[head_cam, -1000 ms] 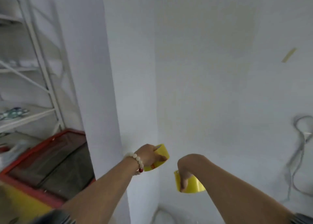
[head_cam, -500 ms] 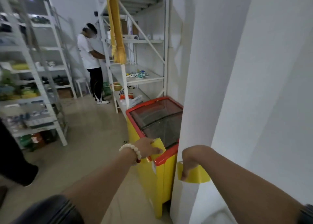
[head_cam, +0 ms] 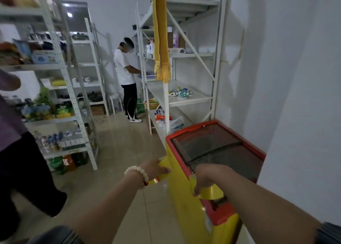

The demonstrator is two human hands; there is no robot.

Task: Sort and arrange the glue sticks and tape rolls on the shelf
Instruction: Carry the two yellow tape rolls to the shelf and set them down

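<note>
My left hand (head_cam: 151,170), with a white bead bracelet at the wrist, grips a yellow tape roll (head_cam: 162,165) held out in front of me. My right hand (head_cam: 204,178) grips a second yellow tape roll (head_cam: 211,192), which hangs below the fingers over the corner of a chest freezer. Both rolls are partly hidden by the hands. White metal shelves (head_cam: 184,98) stand ahead along the right wall. No glue sticks are visible.
A yellow chest freezer with a red rim and glass lid (head_cam: 217,151) stands right in front of me against a white wall (head_cam: 304,96). Stocked shelves (head_cam: 60,114) line the left. One person (head_cam: 127,81) works at the far shelf; another (head_cam: 16,151) stands close at my left.
The view has swung left from the bare white wall to the aisle with shelves and the freezer. Both hands keep hold of their tape rolls.
</note>
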